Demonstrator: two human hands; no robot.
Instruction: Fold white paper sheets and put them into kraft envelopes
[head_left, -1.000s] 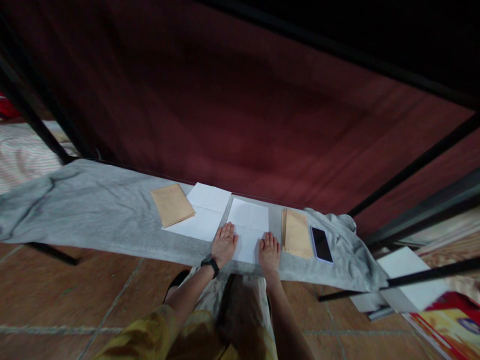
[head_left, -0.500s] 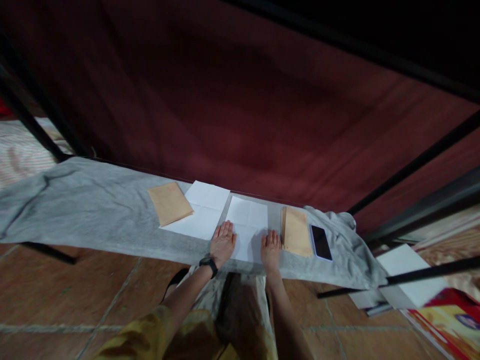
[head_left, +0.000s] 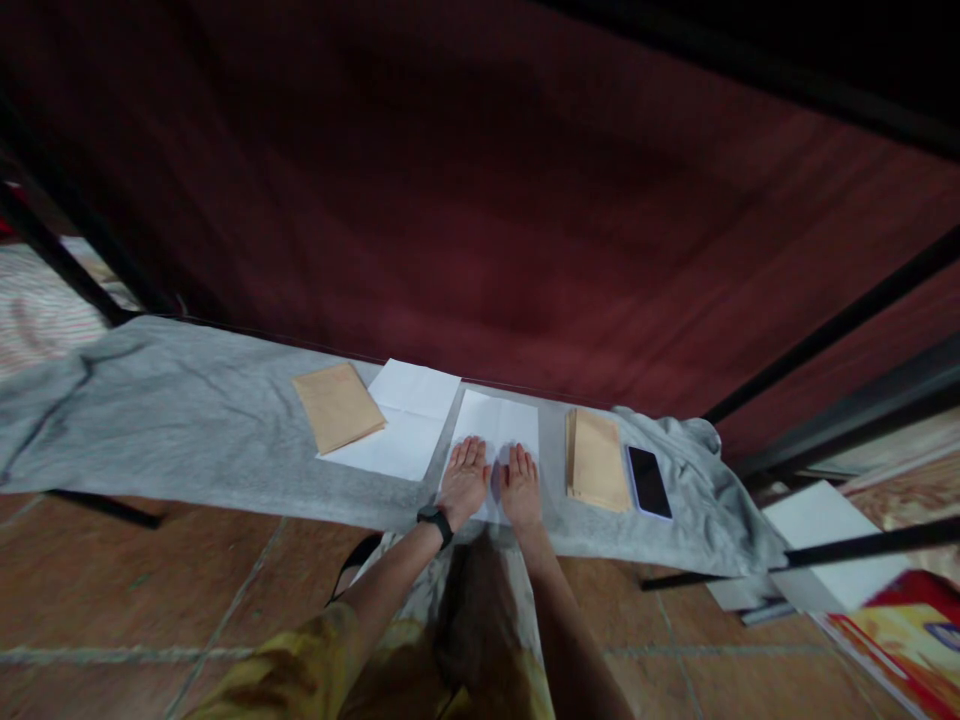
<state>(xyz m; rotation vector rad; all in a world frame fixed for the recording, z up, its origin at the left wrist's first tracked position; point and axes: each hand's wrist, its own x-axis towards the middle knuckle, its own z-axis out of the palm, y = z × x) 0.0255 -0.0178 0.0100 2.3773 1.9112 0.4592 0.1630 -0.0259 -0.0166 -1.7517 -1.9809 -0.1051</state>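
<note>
Both my hands lie flat on a white sheet (head_left: pixel 501 425) on the bench (head_left: pixel 187 430), which is draped in grey cloth. My left hand (head_left: pixel 465 480), with a black band (head_left: pixel 435 520) at the wrist, presses the sheet's near left part; my right hand (head_left: pixel 520 487) presses just beside it, the two almost touching. All my fingers are stretched out straight and close together, palms down, gripping nothing. Fold lines show faintly on the sheet. To its left lies a second white sheet (head_left: pixel 409 420), with a brown envelope (head_left: pixel 337 405) overlapping its left edge. To the right, apart from my hands, sits a small stack of brown envelopes (head_left: pixel 598 460), and a dark phone (head_left: pixel 649 482) lies just beside that, screen up. A dark red curtain (head_left: pixel 480 200) hangs behind the bench.
</note>
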